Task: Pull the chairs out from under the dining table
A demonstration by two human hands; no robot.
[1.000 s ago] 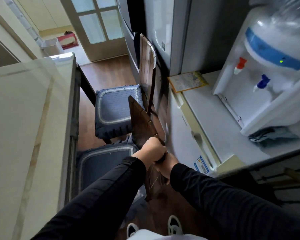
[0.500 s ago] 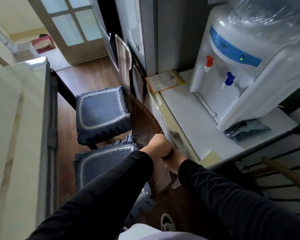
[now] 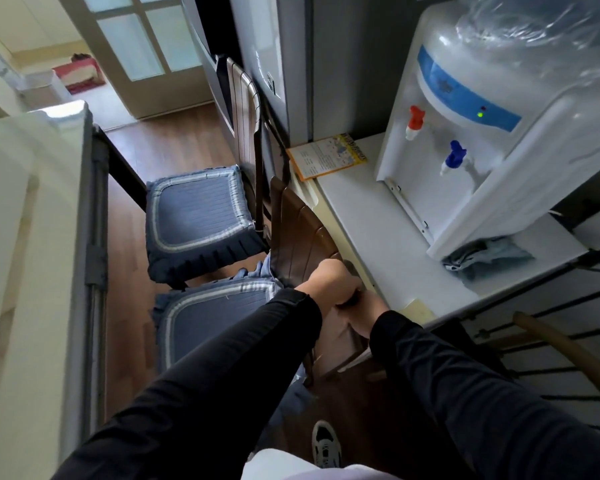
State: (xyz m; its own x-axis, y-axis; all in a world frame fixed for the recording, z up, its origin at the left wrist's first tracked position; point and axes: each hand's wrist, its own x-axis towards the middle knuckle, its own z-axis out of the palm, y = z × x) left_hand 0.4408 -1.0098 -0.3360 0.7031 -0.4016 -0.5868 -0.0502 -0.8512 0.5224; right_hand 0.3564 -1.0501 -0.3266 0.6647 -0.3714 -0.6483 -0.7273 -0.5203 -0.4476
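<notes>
- Head view, looking down: both hands are on the near chair (image 3: 302,233), clamped on the top of its dark wooden backrest.
- Left hand (image 3: 328,280) is curled tight over the top rail, knuckles up.
- Right hand (image 3: 366,315) grips just beside it, lower on the back, fingers wrapped around the wood.
- Near chair's blue cushion (image 3: 208,317) sits clear of the dining table (image 3: 32,237), its backrest close against the white cabinet (image 3: 378,237).
- Far chair (image 3: 201,216) stands beyond it, also out from the table edge, back near the fridge (image 3: 267,64).
- Water dispenser (image 3: 482,133) stands on the cabinet.
</notes>
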